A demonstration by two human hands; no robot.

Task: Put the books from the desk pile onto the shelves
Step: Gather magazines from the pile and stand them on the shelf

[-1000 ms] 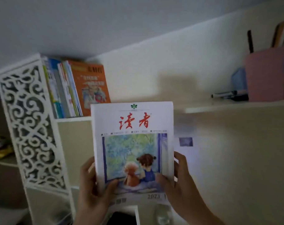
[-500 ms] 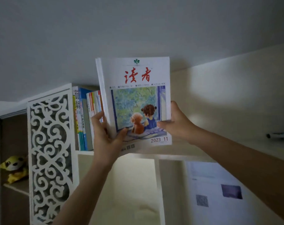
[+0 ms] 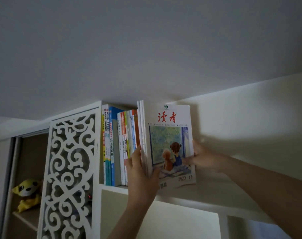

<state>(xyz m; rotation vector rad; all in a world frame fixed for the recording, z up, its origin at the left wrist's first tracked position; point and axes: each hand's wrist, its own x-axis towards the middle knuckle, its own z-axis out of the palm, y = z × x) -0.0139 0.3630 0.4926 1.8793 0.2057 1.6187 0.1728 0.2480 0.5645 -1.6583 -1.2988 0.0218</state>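
Note:
I hold a white magazine (image 3: 169,144) with red characters and a picture of a child and a dog at a window. It stands upright on the top shelf (image 3: 115,188), its spine against the row of books (image 3: 120,149) to the left. My left hand (image 3: 139,176) grips its lower left corner, thumb on the cover and fingers at the spine. At the right edge my right hand (image 3: 203,157) pinches it, thumb on the cover. There seem to be two thin white spines together.
A white fretwork panel (image 3: 70,173) closes the shelf's left end. Behind it, lower left, a yellow plush toy (image 3: 28,194) sits on a brown shelf. The ceiling lies just above the books. To the right the top shelf runs on along the cream wall.
Both hands raised the magazine from chest height to the top shelf and moved it left against the row of books. The view tilted upward.

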